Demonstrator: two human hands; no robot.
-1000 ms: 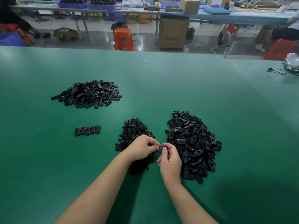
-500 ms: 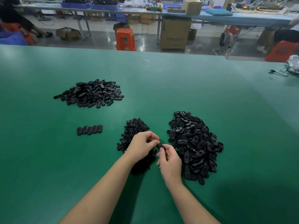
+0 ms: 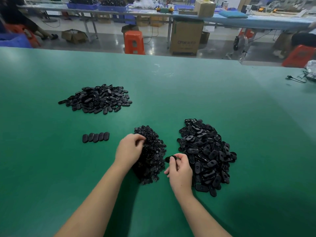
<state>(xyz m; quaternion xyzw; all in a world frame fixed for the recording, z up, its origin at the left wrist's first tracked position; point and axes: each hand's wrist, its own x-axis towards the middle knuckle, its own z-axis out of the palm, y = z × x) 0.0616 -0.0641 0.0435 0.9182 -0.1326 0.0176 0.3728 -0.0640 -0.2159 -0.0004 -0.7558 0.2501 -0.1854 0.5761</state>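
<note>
My right hand pinches one black oval plastic shell between thumb and fingers, just left of a big heap of the same shells. My left hand hovers with curled fingers at the upper left side of a pile of smaller black parts. It is blurred, so I cannot tell whether it holds a piece. The two hands are apart, with the small pile between them.
On the green table, a row of several oval pieces lies left of my hands. Another heap of black ovals sits farther back left. Cables lie at the right edge. Beyond the table are an orange stool and a cardboard box.
My hands were together on one piece. They have separated: the left hand moved up and left onto the small-parts pile, and the right keeps the oval shell.
</note>
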